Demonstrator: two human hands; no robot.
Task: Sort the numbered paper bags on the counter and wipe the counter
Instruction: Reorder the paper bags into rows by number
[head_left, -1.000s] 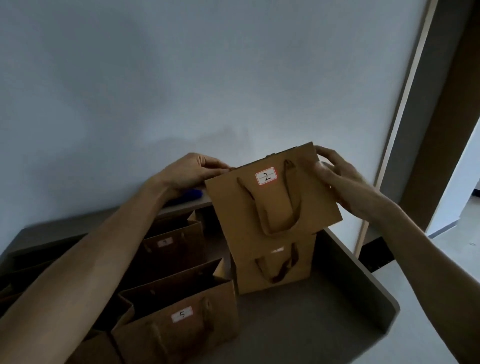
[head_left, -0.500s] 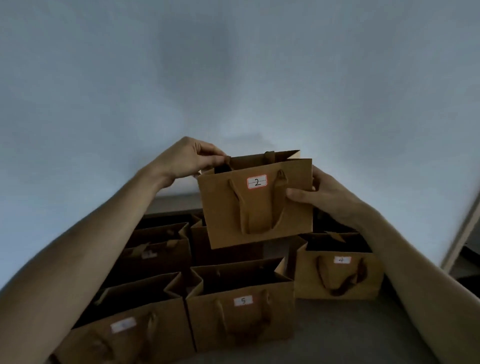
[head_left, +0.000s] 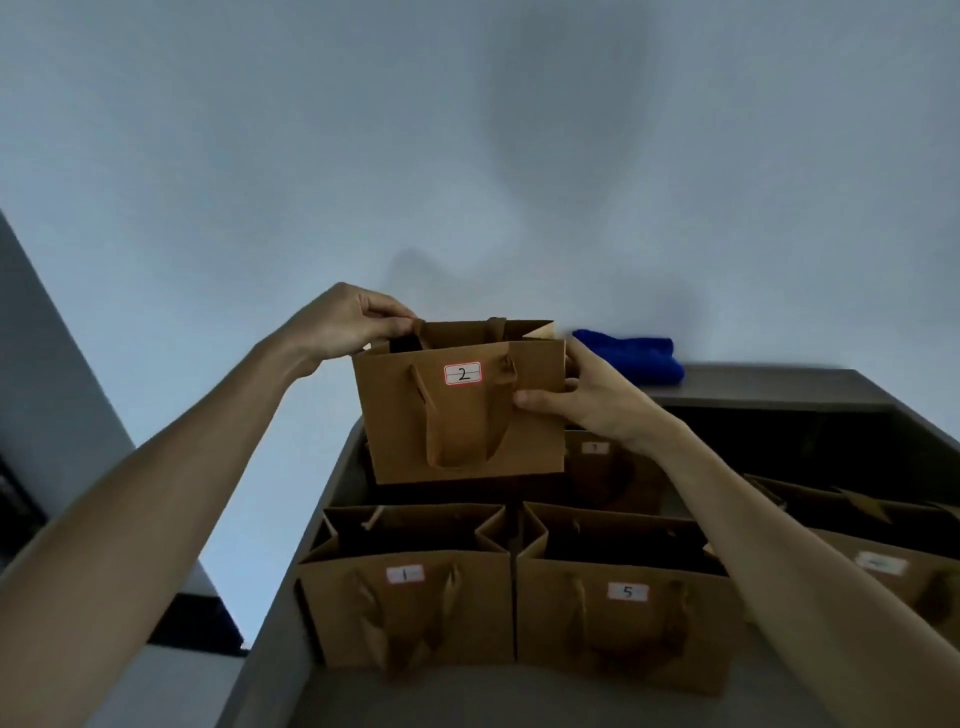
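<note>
Both hands are holding up the paper bag labelled 2 (head_left: 462, 415) above the back of the counter (head_left: 291, 649). Her or his left hand (head_left: 345, 319) is pinching the bag's top left rim between thumb and fingers, while the right hand (head_left: 592, 395) is gripping its right edge, thumb lying across the front. Below it, bag 1 (head_left: 405, 608) and bag 5 (head_left: 626, 623) are standing side by side, touching. Behind the right hand, a blue cloth (head_left: 631, 356) is lying on the counter's back ledge.
</note>
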